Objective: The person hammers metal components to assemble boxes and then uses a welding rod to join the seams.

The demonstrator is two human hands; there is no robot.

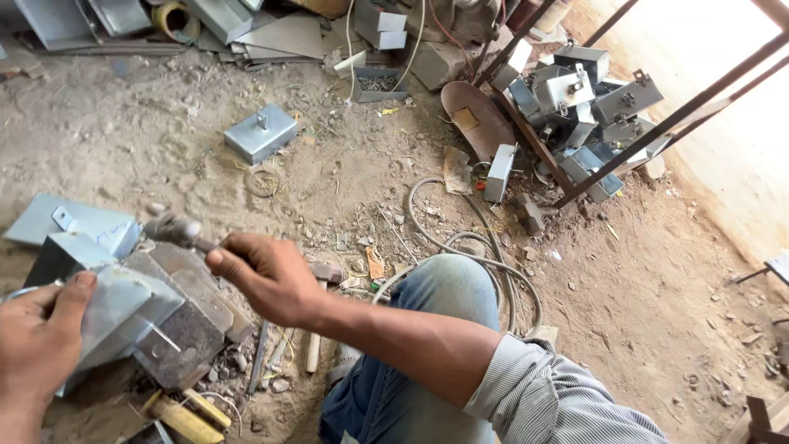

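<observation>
At lower left, the left hand (37, 329) grips a folded sheet-metal box (123, 304) on a steel block (193, 321). The right hand (267, 275) is closed around a hammer (177, 232) just above it.

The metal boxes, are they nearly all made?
A heap of finished boxes lies by the frame, one more on the dirt. The left hand steadies a folded sheet on the block; the right hand grips a hammer. Flat sheets remain.

Single head view — looks steeply down, close over hands and knee, dirt floor (641, 271) stretching ahead.
</observation>
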